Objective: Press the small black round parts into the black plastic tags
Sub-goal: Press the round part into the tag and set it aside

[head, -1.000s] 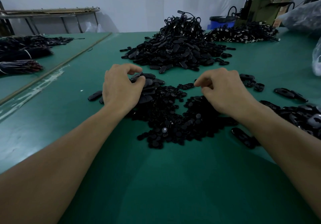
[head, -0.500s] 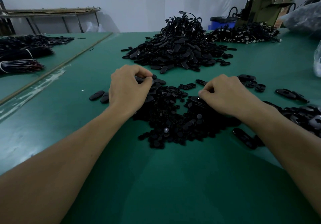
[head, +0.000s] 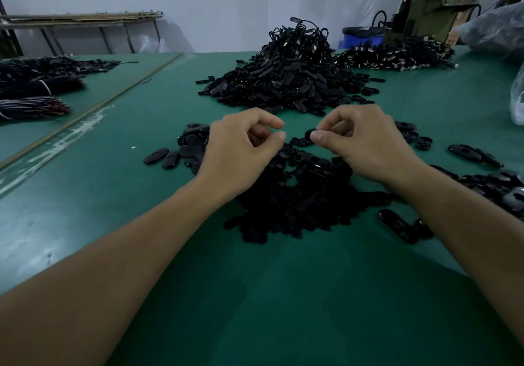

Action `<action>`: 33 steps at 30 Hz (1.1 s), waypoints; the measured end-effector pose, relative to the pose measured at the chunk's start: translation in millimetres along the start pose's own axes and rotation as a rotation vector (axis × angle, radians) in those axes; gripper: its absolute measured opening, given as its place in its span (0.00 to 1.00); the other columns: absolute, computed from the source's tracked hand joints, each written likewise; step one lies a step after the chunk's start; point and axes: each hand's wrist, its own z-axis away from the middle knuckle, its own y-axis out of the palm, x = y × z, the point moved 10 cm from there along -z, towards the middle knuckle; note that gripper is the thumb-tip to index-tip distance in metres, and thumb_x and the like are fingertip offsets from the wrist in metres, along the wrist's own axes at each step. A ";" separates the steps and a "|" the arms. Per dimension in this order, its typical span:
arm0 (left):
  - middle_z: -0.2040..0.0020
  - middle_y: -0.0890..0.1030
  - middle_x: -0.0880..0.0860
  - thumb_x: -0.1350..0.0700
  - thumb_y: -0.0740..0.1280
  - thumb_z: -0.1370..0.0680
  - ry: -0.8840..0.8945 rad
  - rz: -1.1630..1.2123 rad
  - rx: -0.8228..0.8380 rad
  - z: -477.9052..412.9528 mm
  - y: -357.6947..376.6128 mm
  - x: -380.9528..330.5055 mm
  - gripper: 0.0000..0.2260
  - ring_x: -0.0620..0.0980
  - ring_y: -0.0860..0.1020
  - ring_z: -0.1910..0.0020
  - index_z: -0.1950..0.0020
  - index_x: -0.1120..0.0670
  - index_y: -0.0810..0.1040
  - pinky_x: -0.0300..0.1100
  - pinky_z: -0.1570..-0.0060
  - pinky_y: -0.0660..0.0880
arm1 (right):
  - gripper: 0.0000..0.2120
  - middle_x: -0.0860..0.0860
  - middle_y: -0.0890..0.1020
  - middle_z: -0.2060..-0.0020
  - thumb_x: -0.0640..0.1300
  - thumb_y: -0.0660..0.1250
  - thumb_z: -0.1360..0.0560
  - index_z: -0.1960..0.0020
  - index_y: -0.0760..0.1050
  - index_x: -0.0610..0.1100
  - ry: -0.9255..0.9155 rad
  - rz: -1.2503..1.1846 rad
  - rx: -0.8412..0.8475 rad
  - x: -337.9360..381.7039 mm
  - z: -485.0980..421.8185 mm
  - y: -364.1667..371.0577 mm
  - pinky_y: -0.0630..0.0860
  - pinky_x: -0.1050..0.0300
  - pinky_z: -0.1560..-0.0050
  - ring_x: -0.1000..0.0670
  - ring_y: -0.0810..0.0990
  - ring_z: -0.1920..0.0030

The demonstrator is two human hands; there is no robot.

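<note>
Standing here, I can't read any writing, number or brand. One black plastic tag [head: 319,164] lying just below the right hand [head: 368,144] shows a few faint pale marks, too blurred to tell as letters. The olive-green machine [head: 431,13] in the far right corner is too distant and dim to show anything legible.

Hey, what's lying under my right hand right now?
Under the right hand lies the heap of small black round parts on the green table; whatever sits directly beneath the palm is covered.
</note>
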 end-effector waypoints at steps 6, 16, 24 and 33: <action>0.60 0.86 0.45 0.54 0.74 0.23 -0.045 0.090 0.129 2.5 17.0 -1.2 0.05 0.40 0.83 0.60 0.48 0.49 0.85 0.29 0.60 0.76 | 0.08 0.46 0.87 0.61 0.38 0.71 0.23 0.51 0.83 0.50 -0.038 -0.292 0.119 14.2 2.9 17.0 0.79 0.60 0.62 0.51 0.84 0.63; 0.63 0.86 0.46 0.59 0.73 0.23 -0.197 0.257 0.108 1.3 15.5 10.1 0.04 0.38 0.82 0.65 0.53 0.50 0.85 0.28 0.66 0.73 | 0.06 0.52 0.86 0.63 0.41 0.70 0.22 0.56 0.81 0.50 0.027 -0.267 0.072 2.9 1.4 14.3 0.76 0.67 0.67 0.56 0.83 0.66; 0.62 0.86 0.47 0.59 0.69 0.20 -0.234 0.296 0.095 2.0 15.6 12.7 0.06 0.41 0.82 0.64 0.51 0.49 0.84 0.32 0.64 0.76 | 0.04 0.53 0.86 0.65 0.40 0.70 0.22 0.55 0.81 0.47 0.024 -0.335 0.079 4.5 1.7 16.2 0.76 0.65 0.66 0.59 0.81 0.68; 0.62 0.86 0.53 0.56 0.71 0.20 -0.322 0.519 0.063 2.2 16.5 19.7 0.04 0.46 0.83 0.65 0.53 0.54 0.84 0.37 0.63 0.80 | 0.06 0.56 0.86 0.64 0.39 0.76 0.28 0.56 0.84 0.50 -0.104 -0.312 -0.008 15.6 1.8 6.9 0.76 0.69 0.58 0.60 0.83 0.61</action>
